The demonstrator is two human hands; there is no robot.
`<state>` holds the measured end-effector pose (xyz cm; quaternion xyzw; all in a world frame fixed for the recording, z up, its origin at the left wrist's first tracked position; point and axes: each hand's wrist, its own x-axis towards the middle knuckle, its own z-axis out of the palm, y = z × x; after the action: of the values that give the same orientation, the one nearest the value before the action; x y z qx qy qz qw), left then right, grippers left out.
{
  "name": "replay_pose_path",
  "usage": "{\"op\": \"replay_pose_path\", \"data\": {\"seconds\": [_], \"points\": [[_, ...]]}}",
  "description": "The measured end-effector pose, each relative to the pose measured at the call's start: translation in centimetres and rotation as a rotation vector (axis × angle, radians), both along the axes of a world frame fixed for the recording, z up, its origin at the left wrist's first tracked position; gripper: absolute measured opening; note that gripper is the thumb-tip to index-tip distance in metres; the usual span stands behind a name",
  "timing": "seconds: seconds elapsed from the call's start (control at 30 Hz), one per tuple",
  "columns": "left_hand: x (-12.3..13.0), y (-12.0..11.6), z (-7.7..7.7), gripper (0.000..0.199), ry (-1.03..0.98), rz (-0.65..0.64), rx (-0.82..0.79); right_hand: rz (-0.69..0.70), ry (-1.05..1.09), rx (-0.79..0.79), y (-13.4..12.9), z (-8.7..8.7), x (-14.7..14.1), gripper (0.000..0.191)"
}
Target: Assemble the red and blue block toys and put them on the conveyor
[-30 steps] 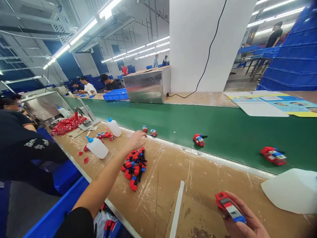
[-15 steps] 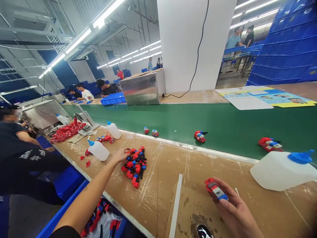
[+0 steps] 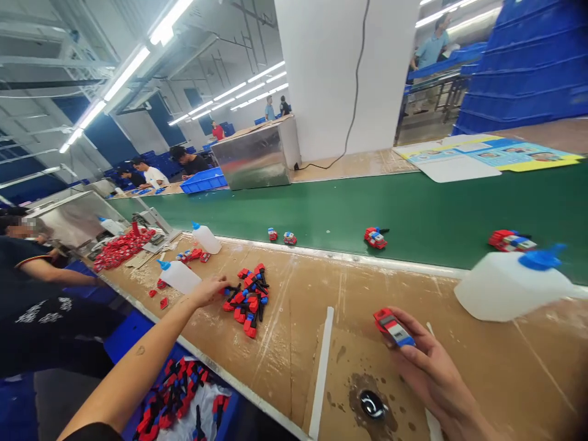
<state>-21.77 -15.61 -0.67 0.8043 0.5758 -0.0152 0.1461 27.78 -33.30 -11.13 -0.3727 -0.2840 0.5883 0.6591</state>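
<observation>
My right hand (image 3: 429,364) holds a small red, white and blue toy part (image 3: 394,327) between thumb and fingers, above the brown bench. Out to the left, my left hand (image 3: 210,291) reaches the edge of a pile of red, blue and black parts (image 3: 250,303); its fingertips are at a black piece, and whether they grip it is too small to tell. Below my right hand, a round dark hole or dish (image 3: 373,404) with wet spots around it sits in the bench. A long white strip (image 3: 323,373) lies left of it.
White bottles with blue caps stand at right (image 3: 505,288) and left (image 3: 179,277). Several toy parts lie on the green belt (image 3: 321,214). A blue bin (image 3: 229,416) of parts is below the bench edge. A person (image 3: 41,275) is at the far left.
The view has shifted, showing more of the bin and the dark round hole. My left hand has moved slightly left at the pile's edge. My right hand still holds the toy part.
</observation>
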Motion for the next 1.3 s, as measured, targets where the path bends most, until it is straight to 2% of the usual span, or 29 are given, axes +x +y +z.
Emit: {"op": "replay_pose_path", "data": {"seconds": [0.07, 0.13, 0.2, 0.23, 0.3, 0.33, 0.43, 0.5, 0.6, 0.73, 1.1, 1.23, 1.3], "points": [[0.3, -0.6, 1.0, 0.035, 0.002, 0.008, 0.018, -0.026, 0.061, 0.037, -0.1, 0.7, 0.0, 0.059], [1.2, -1.5, 1.3, 0.039, -0.008, 0.000, 0.035, -0.042, 0.115, 0.071, -0.1, 1.3, 0.0, 0.057], [3.6, -3.0, 0.9, 0.043, -0.053, -0.057, 0.051, -0.035, 0.167, 0.089, 0.1, 1.7, 0.0, 0.054], [5.3, -4.2, 0.6, 0.042, -0.139, -0.122, 0.100, -0.019, 0.194, 0.097, 0.2, 1.8, -0.1, 0.053], [10.0, -7.1, -0.1, 0.035, -0.230, -0.405, 0.173, 0.023, 0.245, 0.118, 0.6, 1.9, -0.2, 0.051], [12.7, -8.9, -0.3, 0.034, -0.216, -0.588, 0.190, 0.039, 0.260, 0.129, 0.7, 1.8, -0.3, 0.050], [21.0, -13.6, 0.0, 0.040, -0.165, -1.092, 0.365, 0.036, 0.263, 0.143, 1.0, 1.4, -0.3, 0.049], [25.4, -15.4, 0.6, 0.030, -0.134, -1.281, 0.400, 0.019, 0.247, 0.143, 1.0, 1.2, -0.2, 0.050], [28.8, -16.1, 1.0, 0.022, -0.080, -1.407, 0.384, 0.011, 0.235, 0.143, 0.9, 1.3, 0.1, 0.051], [29.4, -15.6, 0.8, 0.022, -0.037, -1.452, 0.363, 0.011, 0.238, 0.158, 1.1, 1.7, 0.2, 0.052], [28.9, -15.7, 0.6, 0.022, -0.020, -1.444, 0.313, 0.010, 0.227, 0.167, 1.0, 1.9, 0.1, 0.054], [28.3, -15.2, 0.6, 0.033, -0.068, -1.394, 0.253, -0.005, 0.196, 0.169, 0.9, 2.0, 0.0, 0.054], [27.7, -14.7, 0.3, 0.039, -0.188, -1.301, 0.159, 0.002, 0.197, 0.171, 0.8, 2.0, 0.0, 0.054]]}}
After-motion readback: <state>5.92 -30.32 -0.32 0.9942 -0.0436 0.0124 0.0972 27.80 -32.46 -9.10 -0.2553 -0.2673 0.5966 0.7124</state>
